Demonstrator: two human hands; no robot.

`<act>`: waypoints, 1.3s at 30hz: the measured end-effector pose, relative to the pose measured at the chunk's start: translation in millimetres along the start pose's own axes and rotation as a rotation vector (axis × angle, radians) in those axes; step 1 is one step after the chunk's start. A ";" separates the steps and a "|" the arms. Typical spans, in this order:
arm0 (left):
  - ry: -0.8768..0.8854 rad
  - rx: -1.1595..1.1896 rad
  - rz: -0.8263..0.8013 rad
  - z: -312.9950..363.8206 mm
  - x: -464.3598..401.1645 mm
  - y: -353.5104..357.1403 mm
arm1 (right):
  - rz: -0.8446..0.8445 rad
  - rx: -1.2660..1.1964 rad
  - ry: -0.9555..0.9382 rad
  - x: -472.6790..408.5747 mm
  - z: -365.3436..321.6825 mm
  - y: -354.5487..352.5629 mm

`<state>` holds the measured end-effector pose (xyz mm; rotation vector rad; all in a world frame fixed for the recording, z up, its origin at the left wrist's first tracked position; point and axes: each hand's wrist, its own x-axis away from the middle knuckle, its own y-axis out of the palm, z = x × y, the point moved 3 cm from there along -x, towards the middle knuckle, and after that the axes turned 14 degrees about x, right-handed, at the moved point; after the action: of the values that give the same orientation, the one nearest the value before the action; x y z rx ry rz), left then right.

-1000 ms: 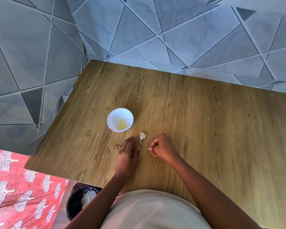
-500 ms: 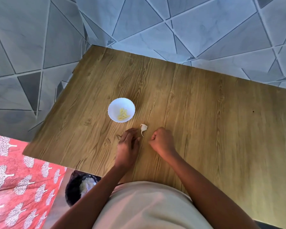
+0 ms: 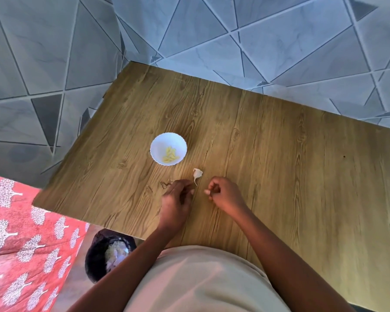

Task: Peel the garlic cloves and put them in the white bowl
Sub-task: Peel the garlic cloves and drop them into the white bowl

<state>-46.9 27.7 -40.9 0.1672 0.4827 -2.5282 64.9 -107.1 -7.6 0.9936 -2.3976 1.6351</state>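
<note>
The step in hand looks like the gap between cloves: several peeled yellow cloves lie in the white bowl, and one piece of unpeeled garlic lies on the desk, just near-right of the bowl. The left hand rests on the desk with relaxed fingers, its grip empty. The right hand is curled; whether it pinches anything I cannot tell. Next, a fingertip pinch must lift the small, papery white, tailed garlic.
</note>
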 end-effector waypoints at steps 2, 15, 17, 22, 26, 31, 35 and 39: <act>-0.004 0.010 0.005 0.7 0.0 0.6 | 0.023 -0.014 -0.033 2.3 0.1 2.0; 0.008 -0.017 -0.005 2.7 -1.0 -0.6 | 0.159 0.374 -0.105 9.4 -15.4 12.7; 0.011 -0.011 -0.009 3.5 -1.5 -1.1 | 0.155 0.433 -0.137 10.5 -17.2 13.3; -0.016 0.090 -0.056 9.0 -1.3 -1.1 | 0.050 -0.007 0.044 4.1 -6.2 5.1; -0.243 0.371 -0.085 24.7 -1.5 4.5 | 0.010 -0.393 0.145 7.9 0.1 2.0; -0.355 0.441 -0.027 29.1 -11.3 8.1 | -0.019 -0.683 0.161 18.6 0.7 -2.3; -0.307 0.317 -0.032 28.4 -13.3 11.0 | -0.044 -0.751 0.126 21.5 0.9 -5.3; -0.311 0.278 -0.032 38.3 -14.6 12.7 | 0.067 -0.522 -0.016 23.4 1.1 -11.1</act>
<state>-28.4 10.7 -6.0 -0.1317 0.0107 -2.5796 52.8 -121.4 10.3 0.8339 -2.6752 0.9226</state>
